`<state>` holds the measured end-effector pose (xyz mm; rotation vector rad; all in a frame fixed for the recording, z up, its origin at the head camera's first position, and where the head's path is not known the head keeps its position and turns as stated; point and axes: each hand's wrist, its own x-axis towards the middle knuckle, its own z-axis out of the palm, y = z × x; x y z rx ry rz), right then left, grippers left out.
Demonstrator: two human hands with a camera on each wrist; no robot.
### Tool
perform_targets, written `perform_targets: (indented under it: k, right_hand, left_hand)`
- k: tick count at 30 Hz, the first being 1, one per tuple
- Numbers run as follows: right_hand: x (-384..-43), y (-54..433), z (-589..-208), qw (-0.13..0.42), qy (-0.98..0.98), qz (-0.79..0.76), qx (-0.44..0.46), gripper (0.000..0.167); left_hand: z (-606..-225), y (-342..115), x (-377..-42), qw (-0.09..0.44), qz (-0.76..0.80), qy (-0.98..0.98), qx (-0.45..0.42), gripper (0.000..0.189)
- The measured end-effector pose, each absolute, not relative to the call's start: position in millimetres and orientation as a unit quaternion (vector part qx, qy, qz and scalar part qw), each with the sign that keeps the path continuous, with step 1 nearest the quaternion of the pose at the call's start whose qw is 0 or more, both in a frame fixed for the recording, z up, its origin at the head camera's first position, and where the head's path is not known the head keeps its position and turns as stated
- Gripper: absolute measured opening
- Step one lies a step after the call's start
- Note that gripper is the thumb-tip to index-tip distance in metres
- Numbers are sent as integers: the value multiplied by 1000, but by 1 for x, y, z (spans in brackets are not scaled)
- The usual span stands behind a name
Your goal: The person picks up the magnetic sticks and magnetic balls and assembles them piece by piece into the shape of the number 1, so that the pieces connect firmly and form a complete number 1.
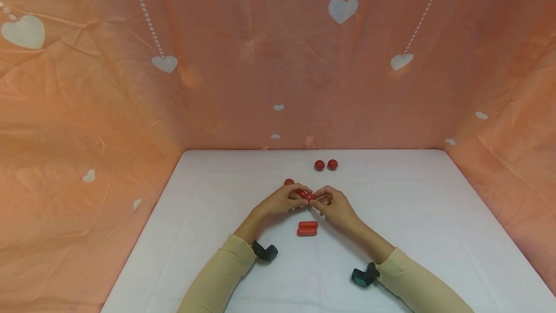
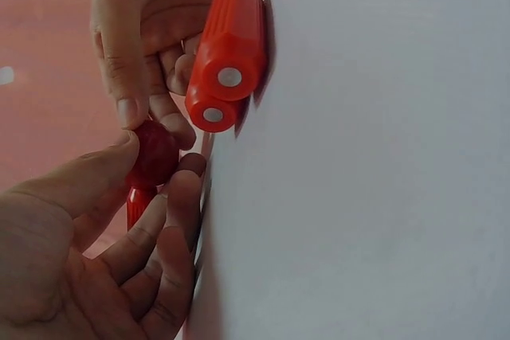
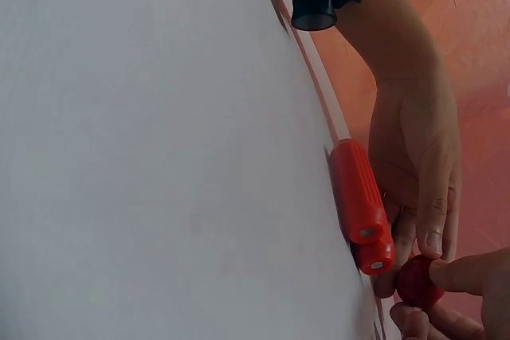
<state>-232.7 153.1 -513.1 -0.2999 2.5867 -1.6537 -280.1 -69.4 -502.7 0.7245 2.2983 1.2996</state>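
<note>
A glossy red ball (image 1: pixel 309 196) is held between the two hands over the white table. My left hand (image 1: pixel 280 200) pinches it from the left with thumb and fingers. From the other side my right hand (image 1: pixel 340 207) grips the same ball, thumb tip on its surface. A red ribbed rod (image 2: pixel 138 203) meets the ball by the left fingers, mostly hidden by them. Another red ball (image 1: pixel 288 182) shows just beyond the left hand. Two red rods (image 1: pixel 307 228) with silvery round ends lie side by side on the near side of the hands.
Two more red balls (image 1: pixel 326 164) sit near the table's far edge. The white table (image 1: pixel 391 197) is enclosed by orange cloth walls (image 1: pixel 278 71) printed with white hearts. Each wrist carries a dark camera mount (image 1: pixel 266 252).
</note>
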Motion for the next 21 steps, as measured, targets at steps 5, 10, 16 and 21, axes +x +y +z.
perform_targets:
  k: [5,10,16,21]
  right_hand:
    - [-233,153,-513,28,842,-530,-98,21]
    - [-233,153,-512,31,842,-530,-96,21]
    - [-231,156,-512,22,849,-520,-89,23]
    - [-226,161,-510,24,857,-509,-75,23]
  left_hand:
    - [-503,-69,-280,198,465,824,256,37]
    - [-504,-69,-280,197,470,821,257,36]
    - [-504,-67,-279,191,471,823,254,33]
    - [-504,-67,-277,191,473,826,239,32]
